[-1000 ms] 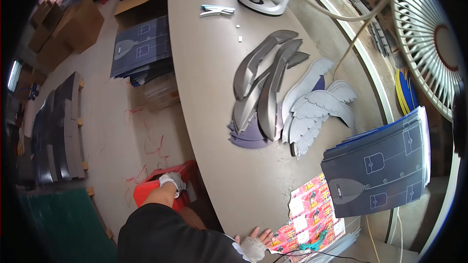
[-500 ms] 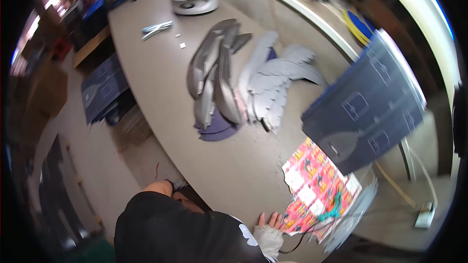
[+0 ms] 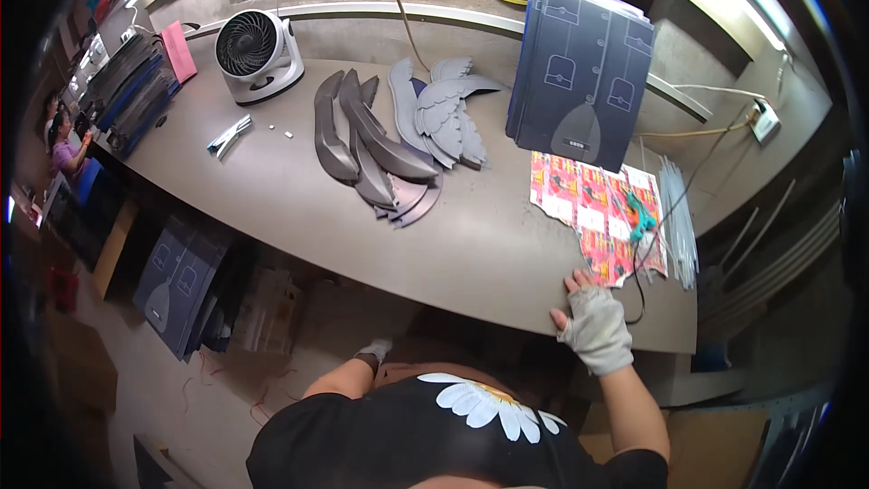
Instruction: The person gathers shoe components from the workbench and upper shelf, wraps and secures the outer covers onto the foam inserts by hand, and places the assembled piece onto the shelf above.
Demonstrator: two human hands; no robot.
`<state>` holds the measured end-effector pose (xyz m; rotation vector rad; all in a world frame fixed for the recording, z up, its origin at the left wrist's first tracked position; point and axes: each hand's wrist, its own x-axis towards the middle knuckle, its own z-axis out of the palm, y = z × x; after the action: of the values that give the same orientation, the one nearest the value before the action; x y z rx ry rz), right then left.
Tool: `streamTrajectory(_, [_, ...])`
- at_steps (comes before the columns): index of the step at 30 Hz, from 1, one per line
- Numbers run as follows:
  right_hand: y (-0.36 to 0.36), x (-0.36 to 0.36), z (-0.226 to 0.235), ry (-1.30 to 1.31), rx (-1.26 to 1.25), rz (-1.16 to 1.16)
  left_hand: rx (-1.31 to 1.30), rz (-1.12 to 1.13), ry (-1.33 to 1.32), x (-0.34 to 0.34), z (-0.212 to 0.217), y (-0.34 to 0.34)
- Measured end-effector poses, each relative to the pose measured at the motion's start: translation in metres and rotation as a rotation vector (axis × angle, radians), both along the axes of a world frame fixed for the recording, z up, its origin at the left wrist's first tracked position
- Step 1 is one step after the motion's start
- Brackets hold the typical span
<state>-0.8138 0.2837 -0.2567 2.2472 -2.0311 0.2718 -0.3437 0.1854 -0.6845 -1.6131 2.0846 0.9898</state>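
Observation:
My right hand (image 3: pixel 597 330), in a white fingerless glove, lies flat with fingers apart on the front edge of the table (image 3: pixel 471 263). It holds nothing. Just past its fingertips is a torn red and pink printed sheet (image 3: pixel 566 186). On that sheet rests a teal glue gun (image 3: pixel 641 217), its black cord running down beside my hand. A bundle of clear glue sticks (image 3: pixel 677 226) lies along the sheet's right side. My left hand (image 3: pixel 376 350), also gloved, is low beside my body below the table edge; its fingers are too small and hidden to read.
Dark grey curved foam pieces (image 3: pixel 335 131) and pale grey wing-shaped pieces (image 3: pixel 444 113) lie mid-table. Dark blue printed panels (image 3: pixel 584 81) stand at the back right. A white fan (image 3: pixel 258 54) and a small silvery crossed item (image 3: pixel 229 138) are at the left. More panels (image 3: pixel 172 276) stand below.
My view has swung round and levelled, so the table now runs across it. My right hand stays at the table edge by the printed sheet. The things on the table look unmoved.

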Motion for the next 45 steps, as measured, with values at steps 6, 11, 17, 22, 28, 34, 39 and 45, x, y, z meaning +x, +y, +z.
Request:
streamTrajectory(6, [0.002,-0.004,-0.012,-0.063,-0.061,-0.004,-0.088,0.763,0.401,0.035,0.035,-0.027])
streamTrajectory(11, [0.005,0.001,-0.012,-0.066,-0.064,-0.041,-0.229,1.583,1.156,0.055,0.146,-0.046])
streamTrajectory(17, [0.008,0.001,-0.009,-0.089,-0.109,0.007,-0.981,1.161,1.359,0.117,0.276,-0.085])
streamTrajectory(22, [0.003,-0.006,-0.017,-0.073,-0.113,-0.014,-0.91,0.836,1.083,0.046,0.37,-0.117])
streamTrajectory(28, [-0.002,-0.008,-0.009,-0.103,-0.105,-0.012,-1.085,0.24,0.912,-0.055,0.425,-0.173])
streamTrajectory(34, [0.001,-0.009,-0.008,-0.093,-0.069,-0.001,-1.103,-0.023,0.507,-0.139,0.467,-0.313])
streamTrajectory(39, [0.005,-0.002,0.001,-0.107,-0.035,-0.021,-0.85,-0.041,0.046,-0.202,0.496,-0.396])
streamTrajectory(45, [-0.003,0.005,0.007,-0.113,-0.019,-0.016,-0.767,0.09,0.027,-0.247,0.465,-0.463])
